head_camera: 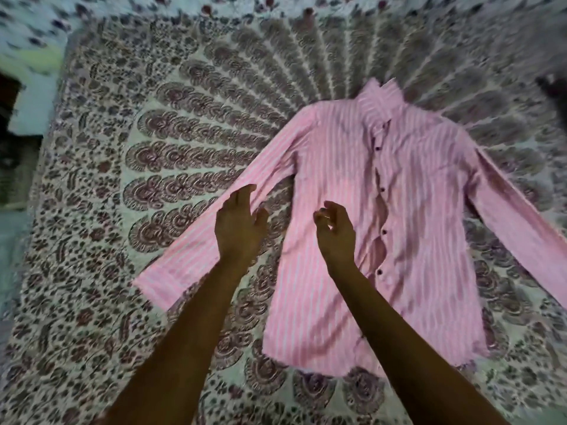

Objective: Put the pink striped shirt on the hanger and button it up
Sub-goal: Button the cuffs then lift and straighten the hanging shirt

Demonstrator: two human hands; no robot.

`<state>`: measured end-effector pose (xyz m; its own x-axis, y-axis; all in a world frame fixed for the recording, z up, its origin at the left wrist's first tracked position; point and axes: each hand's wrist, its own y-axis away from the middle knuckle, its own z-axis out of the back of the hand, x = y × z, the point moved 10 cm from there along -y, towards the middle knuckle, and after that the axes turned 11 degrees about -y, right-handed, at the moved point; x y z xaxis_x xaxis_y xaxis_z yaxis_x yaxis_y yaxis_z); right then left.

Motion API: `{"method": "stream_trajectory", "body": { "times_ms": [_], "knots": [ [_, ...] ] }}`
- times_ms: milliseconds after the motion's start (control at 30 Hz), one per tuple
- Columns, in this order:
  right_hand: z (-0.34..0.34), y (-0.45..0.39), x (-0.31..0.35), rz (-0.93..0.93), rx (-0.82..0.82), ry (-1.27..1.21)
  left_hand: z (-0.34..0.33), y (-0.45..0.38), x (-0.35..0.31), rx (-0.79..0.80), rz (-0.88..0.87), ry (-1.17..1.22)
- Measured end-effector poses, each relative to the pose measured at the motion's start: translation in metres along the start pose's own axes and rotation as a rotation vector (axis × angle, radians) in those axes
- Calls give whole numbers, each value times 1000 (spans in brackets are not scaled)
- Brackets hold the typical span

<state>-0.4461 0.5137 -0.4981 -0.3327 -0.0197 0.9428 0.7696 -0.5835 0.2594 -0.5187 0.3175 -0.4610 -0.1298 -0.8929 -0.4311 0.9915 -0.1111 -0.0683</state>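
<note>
The pink striped shirt [408, 216] lies flat and face up on a patterned bedspread [129, 167], collar pointing away, both sleeves spread outward. Dark buttons run down its front placket, which gapes in places. My left hand [239, 225] hovers over the shirt's left sleeve with loosely curled fingers that hold nothing. My right hand [336, 231] hovers over the left front panel, its fingers also loosely curled and empty. No hanger is in view.
The bedspread, printed with a brown floral fan pattern, covers the whole bed. The bed's left edge drops to a dark floor area [12, 142]. A dark object [552, 90] sits at the right edge.
</note>
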Motion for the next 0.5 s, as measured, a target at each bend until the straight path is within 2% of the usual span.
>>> {"method": "stream_trajectory", "body": {
  "times_ms": [133, 233, 500],
  "knots": [
    [63, -79, 7, 23, 5, -56, -33, -41, -84, -55, -40, 8],
    [105, -134, 12, 74, -10, -41, -71, -70, -124, -43, -32, 35],
    [147, -254, -3, 180, -54, -10, -151, -141, -179, -80, -114, 42]
  ]
}}
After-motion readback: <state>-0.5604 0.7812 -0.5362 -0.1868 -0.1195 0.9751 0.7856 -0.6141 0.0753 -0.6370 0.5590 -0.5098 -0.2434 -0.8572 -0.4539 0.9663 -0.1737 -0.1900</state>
